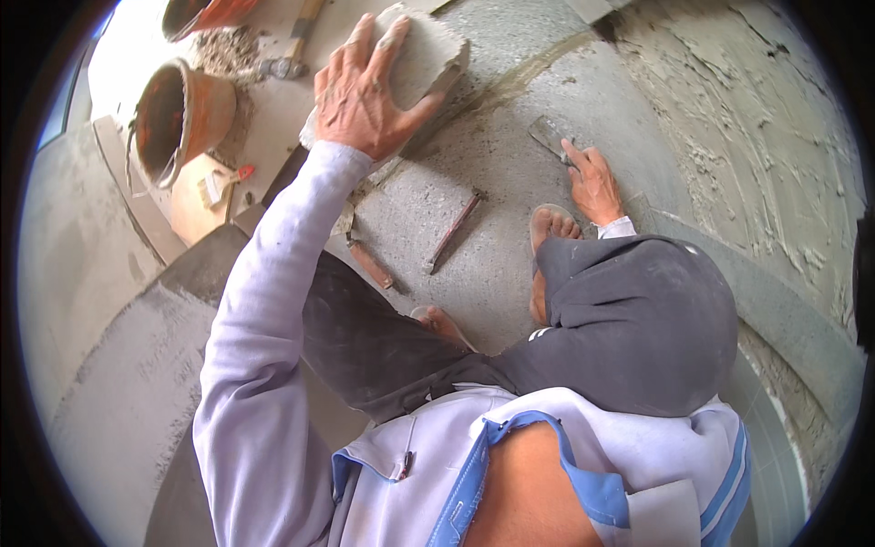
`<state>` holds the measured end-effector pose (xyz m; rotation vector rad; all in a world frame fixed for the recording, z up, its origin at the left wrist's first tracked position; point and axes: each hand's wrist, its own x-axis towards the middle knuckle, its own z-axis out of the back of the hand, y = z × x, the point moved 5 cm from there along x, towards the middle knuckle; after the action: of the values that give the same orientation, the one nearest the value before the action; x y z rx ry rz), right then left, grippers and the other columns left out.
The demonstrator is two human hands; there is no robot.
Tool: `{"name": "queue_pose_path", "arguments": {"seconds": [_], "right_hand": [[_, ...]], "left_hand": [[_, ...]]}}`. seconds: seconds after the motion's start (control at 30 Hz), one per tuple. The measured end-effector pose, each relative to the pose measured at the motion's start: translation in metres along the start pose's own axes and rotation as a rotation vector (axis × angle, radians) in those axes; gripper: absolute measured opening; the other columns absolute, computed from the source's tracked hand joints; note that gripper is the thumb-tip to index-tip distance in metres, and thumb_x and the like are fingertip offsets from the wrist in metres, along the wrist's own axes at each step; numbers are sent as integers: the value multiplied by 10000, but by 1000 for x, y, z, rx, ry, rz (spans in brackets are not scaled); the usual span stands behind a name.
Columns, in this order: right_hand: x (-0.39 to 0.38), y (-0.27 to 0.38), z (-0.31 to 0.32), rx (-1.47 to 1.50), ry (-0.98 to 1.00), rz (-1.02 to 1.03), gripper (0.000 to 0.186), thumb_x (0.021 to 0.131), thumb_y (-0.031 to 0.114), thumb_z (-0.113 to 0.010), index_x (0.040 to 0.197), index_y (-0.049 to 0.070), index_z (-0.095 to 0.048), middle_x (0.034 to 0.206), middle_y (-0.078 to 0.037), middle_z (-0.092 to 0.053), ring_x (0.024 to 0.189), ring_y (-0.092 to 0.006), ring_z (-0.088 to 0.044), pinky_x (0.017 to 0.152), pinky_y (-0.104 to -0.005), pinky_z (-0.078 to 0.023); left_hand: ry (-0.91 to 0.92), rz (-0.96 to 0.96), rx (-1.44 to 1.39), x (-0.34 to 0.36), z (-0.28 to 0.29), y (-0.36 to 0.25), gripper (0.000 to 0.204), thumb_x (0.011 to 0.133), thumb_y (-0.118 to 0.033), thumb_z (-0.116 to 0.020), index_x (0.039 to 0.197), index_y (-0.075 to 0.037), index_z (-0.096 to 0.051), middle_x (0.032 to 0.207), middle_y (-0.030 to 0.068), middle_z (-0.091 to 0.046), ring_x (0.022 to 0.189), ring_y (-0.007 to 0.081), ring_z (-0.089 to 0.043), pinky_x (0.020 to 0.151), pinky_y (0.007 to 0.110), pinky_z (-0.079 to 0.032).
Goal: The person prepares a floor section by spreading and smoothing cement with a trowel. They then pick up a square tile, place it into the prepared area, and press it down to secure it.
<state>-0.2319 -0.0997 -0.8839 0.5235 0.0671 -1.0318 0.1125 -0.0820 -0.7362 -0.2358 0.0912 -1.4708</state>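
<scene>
Step in hand, by appearance: bedding and jointing of stone on a curved masonry surface.

Grey curved surface (510, 182): largest element, sweeping from lower left to upper right, with a rough mortared wall (756, 118) beyond it at right.

Orange bucket (178, 118): lying tilted at upper left, mouth toward the lower left, well apart from both hands.

Grey stone block (424, 59): at top centre, resting on the curved surface. Long axis running from lower left to upper right; broad face up, upper-right end toward the top edge of the view.

Left hand (365, 96): laid flat on the block, fingers spread wide over its top face, thumb out along the near edge. Pressing rather than gripping.

Right hand (592, 182): closed around the handle of a trowel (550, 137), blade flat on the surface and pointing up-left toward the block.

Two slim rods (453, 232) and a hammer (292, 50): lying loose, untouched.

Next move, as a judgement: steady downward pressure on the block, with the blade kept flat along the joint.
</scene>
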Motion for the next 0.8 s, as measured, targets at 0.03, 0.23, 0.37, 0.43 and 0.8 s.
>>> {"name": "queue_pose_path", "arguments": {"seconds": [0.03,0.23,0.37,0.43,0.8], "right_hand": [[2,11,4,-133,-51,33,585,857,79,-657,1416,183,-518,1187,-153,-571,1061,-352,-537,909,-448,-449],[29,135,-33,-230,-31,805,532,882,177,-630,1393,92,-506,1410,-116,-477,1282,-330,-430,1007,-521,-369],[56,172,-78,-254,-43,993,519,903,282,-623,1377,97,-525,1461,-108,-452,1344,-323,-391,1039,-584,-310],[64,178,-85,-275,-74,1000,511,911,314,-616,1364,92,-537,1445,-116,-473,1362,-329,-380,1042,-609,-295],[18,183,-76,-291,445,1162,507,860,285,-693,1309,96,-554,1292,-125,-579,1230,-315,-496,970,-463,-423]], "left_hand": [[66,26,38,0,-1,2,916,814,-658,-610,1560,-230,-292,1595,178,-268,1442,360,-306,1155,490,-283],[-58,-28,-74,-9,3,4,850,832,-595,-621,1459,-63,-408,1480,266,-377,1308,420,-427,1104,497,-334],[-85,-25,-133,-10,-7,16,837,833,-577,-616,1449,-44,-427,1480,283,-385,1331,421,-424,1119,498,-330],[-77,-5,-211,-10,-10,22,850,828,-583,-616,1450,-35,-429,1493,294,-374,1355,435,-407,1134,496,-323],[-89,-120,-10,-44,-3,31,875,816,-652,-630,1491,-132,-432,1550,218,-349,1430,386,-333,1181,478,-260]]}}
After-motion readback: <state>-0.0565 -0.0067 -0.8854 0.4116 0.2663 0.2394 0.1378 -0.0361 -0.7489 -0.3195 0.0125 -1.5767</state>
